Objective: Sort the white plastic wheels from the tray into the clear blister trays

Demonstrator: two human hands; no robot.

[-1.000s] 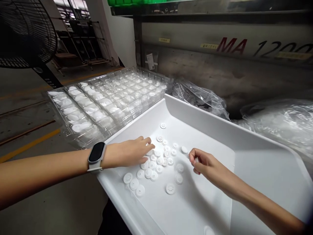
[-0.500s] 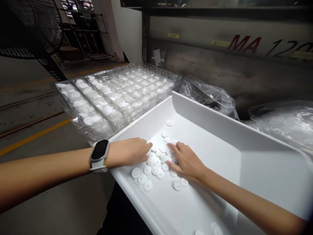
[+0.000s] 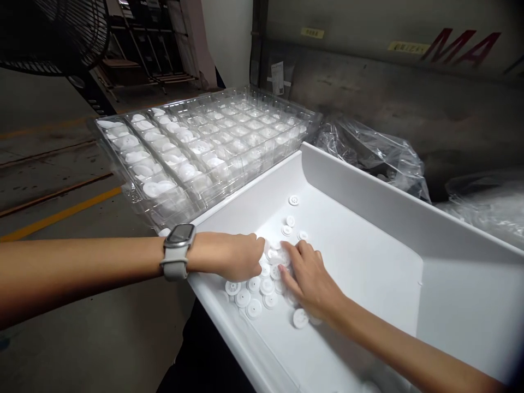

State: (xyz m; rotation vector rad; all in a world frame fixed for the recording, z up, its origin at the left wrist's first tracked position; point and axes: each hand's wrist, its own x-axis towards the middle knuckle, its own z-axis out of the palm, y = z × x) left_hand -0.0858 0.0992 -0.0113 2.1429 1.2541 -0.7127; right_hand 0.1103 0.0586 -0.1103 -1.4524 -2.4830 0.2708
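Many white discs [image 3: 254,284], round, holed | hands flat on them, grip seemingly none

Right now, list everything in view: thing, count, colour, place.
discs: a loose cluster plus a few strays, white, on the bin floor under the hands
bin: one, white, centre and right
blister trays: a stack, clear, partly filled with white discs, left of the bin
plastic bags: two or more, clear, behind the bin
fan: one, black, top left
watch: one, grey strap, left wrist
left hand: on the discs
right hand: flat on the discs
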